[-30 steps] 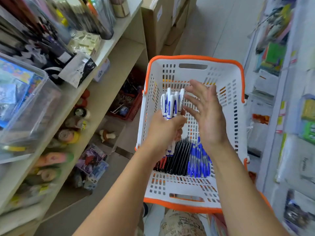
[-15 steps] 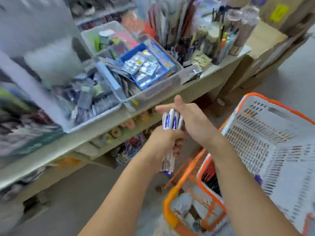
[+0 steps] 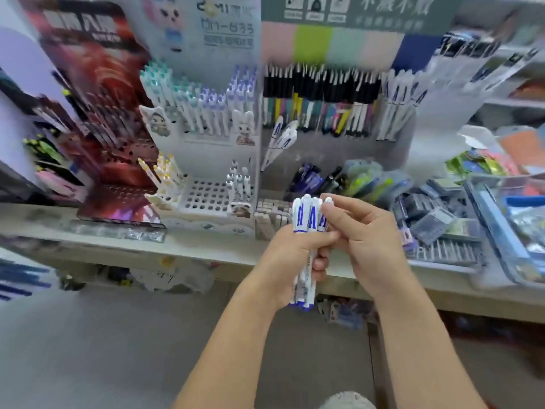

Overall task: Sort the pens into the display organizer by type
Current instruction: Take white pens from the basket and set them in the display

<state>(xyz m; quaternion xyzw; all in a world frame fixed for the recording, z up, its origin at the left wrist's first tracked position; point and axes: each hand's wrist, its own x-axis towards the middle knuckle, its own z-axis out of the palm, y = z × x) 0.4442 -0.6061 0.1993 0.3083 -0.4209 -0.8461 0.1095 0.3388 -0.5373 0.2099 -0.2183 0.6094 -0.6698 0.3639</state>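
My left hand (image 3: 290, 261) grips a bundle of white pens with blue clips (image 3: 306, 219), held upright in front of the shelf. My right hand (image 3: 362, 231) pinches the cap end of the rightmost pen in that bundle. Behind stands the display organizer (image 3: 333, 149), with rows of black and coloured pens on top. Matching white-and-blue pens (image 3: 401, 104) fill its upper right slots. Two more of them (image 3: 281, 137) lean at its lower left. A white organizer with holes (image 3: 206, 196) stands to the left, partly filled.
The shelf edge (image 3: 206, 252) runs across just beyond my hands. A dark red pen display (image 3: 97, 119) stands at the left. Clear bins of packaged stationery (image 3: 501, 219) crowd the right. Loose pens and erasers (image 3: 324, 178) lie at the organizer's base. Grey floor lies below.
My view has swung from the orange-rimmed basket to the shelf displays. The left hand still holds the bundle; the right hand has gone from open beside it to pinching one pen's top.
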